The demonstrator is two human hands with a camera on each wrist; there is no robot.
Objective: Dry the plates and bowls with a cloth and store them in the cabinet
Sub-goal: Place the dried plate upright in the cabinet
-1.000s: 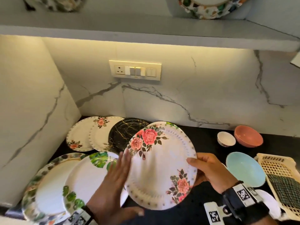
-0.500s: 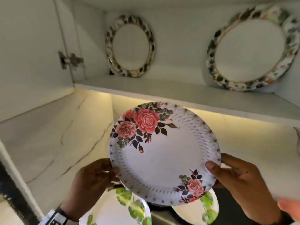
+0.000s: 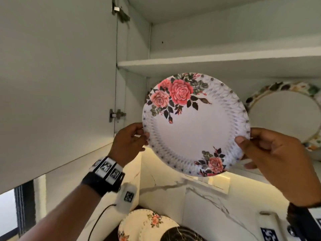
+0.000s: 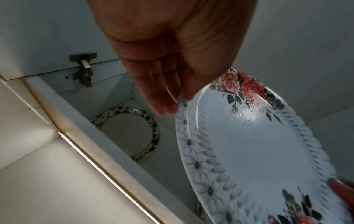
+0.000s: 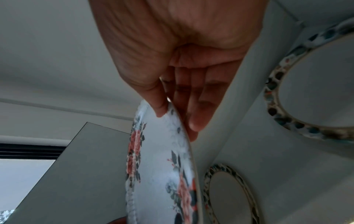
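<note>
Both hands hold one white plate with red roses (image 3: 196,126) in the air, in front of the open cabinet (image 3: 225,60), with its printed face turned toward the person. The left hand (image 3: 129,141) pinches the left rim: in the left wrist view the thumb lies on the printed face and the fingers (image 4: 159,97) are curled behind the edge. The right hand (image 3: 274,159) grips the right rim in the same way, with the thumb on the front near the small rose and the fingers (image 5: 193,115) behind the plate. The plate stands almost upright, a little tilted, and it is not yet on any shelf. Behind it, on the lower shelf of the cabinet, a plate with a leaf-pattern border (image 3: 284,115) leans against the back wall at the right. The wrist views show a second plate of this kind (image 4: 128,133) leaning further to the left, which the rose plate hides in the head view. The cabinet door (image 3: 57,75) stands open at the left, with its hinges visible. Below, on the dark counter, a cream floral plate (image 3: 147,225) and a black marbled plate (image 3: 182,235) lie near each other; I cannot tell if they touch.
</note>
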